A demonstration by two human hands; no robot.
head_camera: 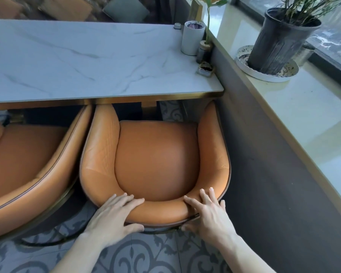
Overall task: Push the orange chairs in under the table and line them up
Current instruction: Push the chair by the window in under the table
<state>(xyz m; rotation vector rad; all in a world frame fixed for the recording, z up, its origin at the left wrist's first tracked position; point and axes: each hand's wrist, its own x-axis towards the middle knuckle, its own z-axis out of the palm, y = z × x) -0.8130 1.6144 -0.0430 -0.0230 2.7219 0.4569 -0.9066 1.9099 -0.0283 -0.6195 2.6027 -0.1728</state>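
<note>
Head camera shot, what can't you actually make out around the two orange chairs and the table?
- Left orange chair: cut off by the left edge of the head view.
- Legs of the right orange chair: hidden under its own seat.
- Table legs: mostly covered by the tabletop.
- White cup contents: too small to tell.
- Thumbs of the left hand and right hand: partly behind the backrest.

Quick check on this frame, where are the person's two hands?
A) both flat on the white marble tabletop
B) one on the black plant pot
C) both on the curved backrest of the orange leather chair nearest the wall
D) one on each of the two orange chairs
C: the left hand and right hand both lie over the top of the curved backrest of the orange leather chair nearest the wall, thumbs behind its back edge.
</note>
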